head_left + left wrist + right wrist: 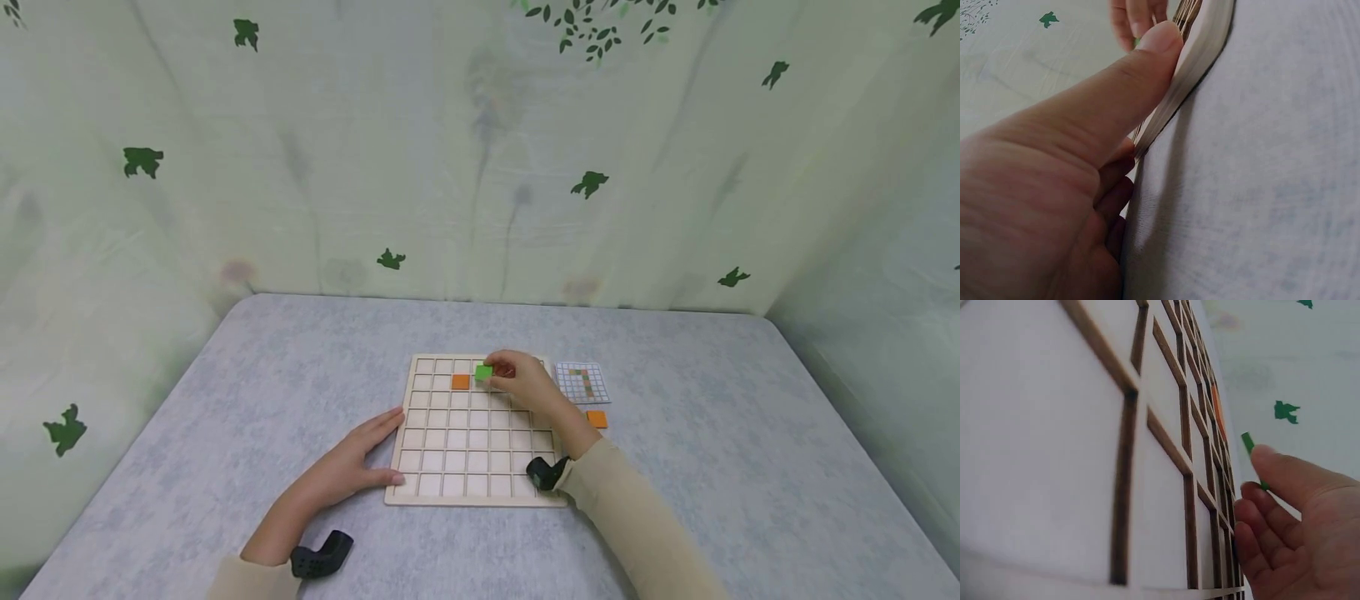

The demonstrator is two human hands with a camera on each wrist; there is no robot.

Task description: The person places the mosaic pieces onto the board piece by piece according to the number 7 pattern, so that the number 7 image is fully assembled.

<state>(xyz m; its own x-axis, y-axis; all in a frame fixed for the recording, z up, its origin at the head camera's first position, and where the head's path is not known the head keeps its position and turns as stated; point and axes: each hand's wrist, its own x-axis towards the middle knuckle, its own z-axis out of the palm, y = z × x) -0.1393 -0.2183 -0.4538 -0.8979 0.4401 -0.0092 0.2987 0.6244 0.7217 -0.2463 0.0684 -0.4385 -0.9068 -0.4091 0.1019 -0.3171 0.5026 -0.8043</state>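
A thin green square tile (483, 372) is pinched between the thumb and fingers of my right hand (517, 379), over the upper part of a wooden grid board (401, 500). In the right wrist view the green tile (1248, 443) is seen nearly edge-on, close over the grid. Just left of it, an orange square tile (461, 382) sits in a cell of the second row from the far edge. My left hand (352, 462) rests along the board's left edge, thumb and fingers spread and fairly straight. The left wrist view has the thumb (1129, 75) on the frame.
A small pattern card (582, 383) with a printed grid and colored squares lies right of the board. Nearer me on that side is another orange tile (596, 419). The grey table (300, 358) meets a pale curtain (420, 167) at the back.
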